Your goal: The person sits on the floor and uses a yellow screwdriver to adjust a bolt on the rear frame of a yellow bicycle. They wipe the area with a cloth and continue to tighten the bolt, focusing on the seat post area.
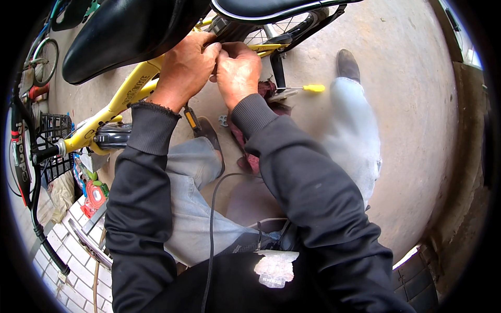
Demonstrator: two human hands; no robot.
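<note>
A yellow bicycle frame (117, 104) with a black saddle (120, 39) stands in front of me. Close behind the saddle, my left hand (188, 68) and my right hand (237, 70) meet beside the rear wheel (282, 28). The fingers of both hands are bent and closed, thumbs nearly touching. Whatever they pinch is small and hidden behind the knuckles. A dark block-shaped part (229, 30) sits just beyond my fingertips. Above the wheel is a padded black rear seat (266, 9).
Right of my hands, a yellow-handled screwdriver (313, 88) lies near maroon cloth (269, 89). A small metal wrench (223, 121) rests between my feet. The handlebar (37, 208), a black basket (55, 141) and a red coiled strap (95, 196) are at left. A wall (464, 156) borders the right.
</note>
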